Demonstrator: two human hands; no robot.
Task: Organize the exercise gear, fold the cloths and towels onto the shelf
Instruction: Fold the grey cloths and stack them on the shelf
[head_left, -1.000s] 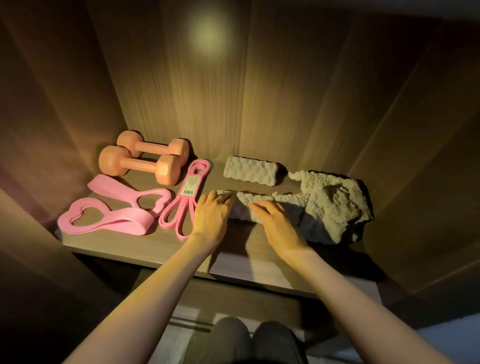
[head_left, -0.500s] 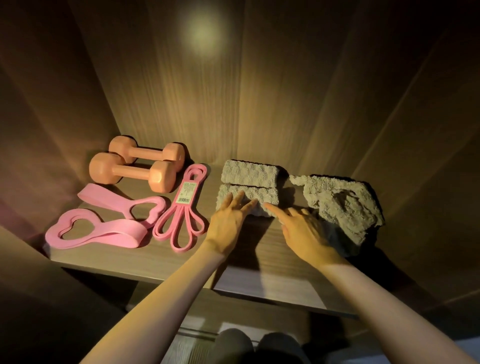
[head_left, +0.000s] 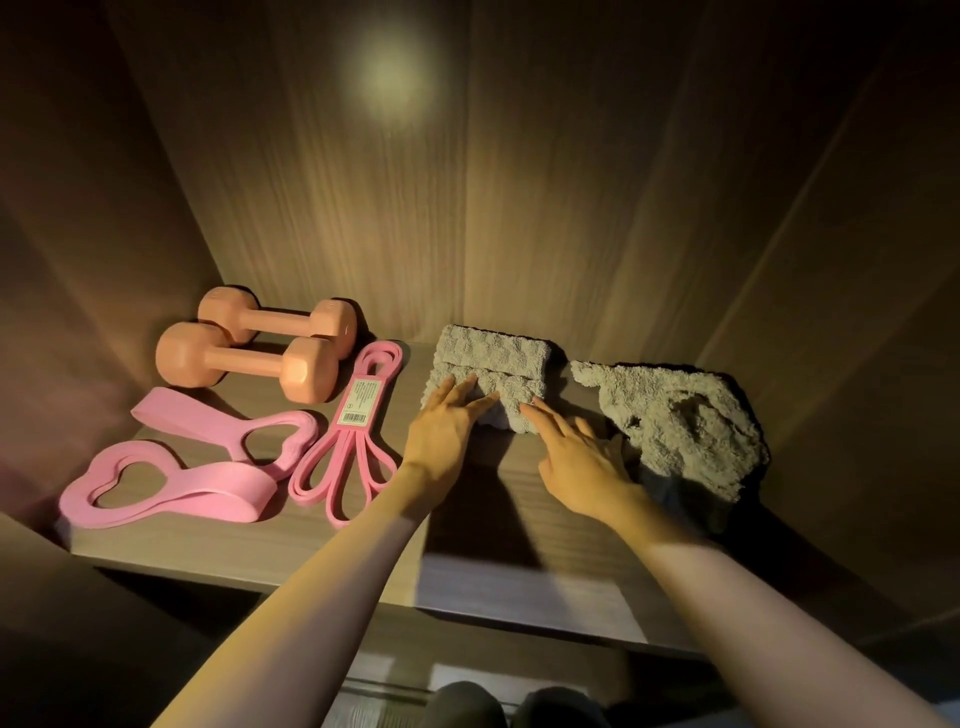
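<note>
Two folded grey cloths lie side by side on the wooden shelf (head_left: 519, 582): one (head_left: 493, 349) against the back wall, the other (head_left: 511, 397) just in front of it. My left hand (head_left: 447, 426) rests flat on the front cloth's left part, fingers straight. My right hand (head_left: 576, 452) touches its right edge with extended fingertips. A crumpled grey towel (head_left: 680, 421) sits unfolded to the right, apart from both hands.
At the left of the shelf lie two orange dumbbells (head_left: 249, 353), a pink loop band with a label (head_left: 353, 426) and pink heart-shaped straps (head_left: 182, 467). Wooden walls close in the back and both sides. My knees (head_left: 514, 706) show below the shelf.
Both hands slid the front cloth backward and left until it lies against the other folded cloth. It separated from the crumpled towel, which stayed at the right.
</note>
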